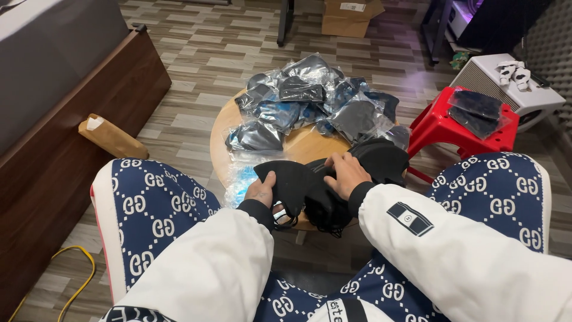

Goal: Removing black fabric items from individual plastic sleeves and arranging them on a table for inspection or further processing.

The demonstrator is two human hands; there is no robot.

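- Two hands work at the near edge of a round wooden table [301,146]: the left hand [261,191] pinches a black face mask [291,179], fingers closed on its lower left corner.
- The mask spreads rightward from that grip, its long axis running across toward the right hand [345,174].
- The right hand lies fingers-down, slightly spread, on a stack of black masks [375,158], just beside the held one.
- Bagged masks [310,101] pile up farther back.
- Fingertips under the fabric are hidden; ear loops are hard to make out.
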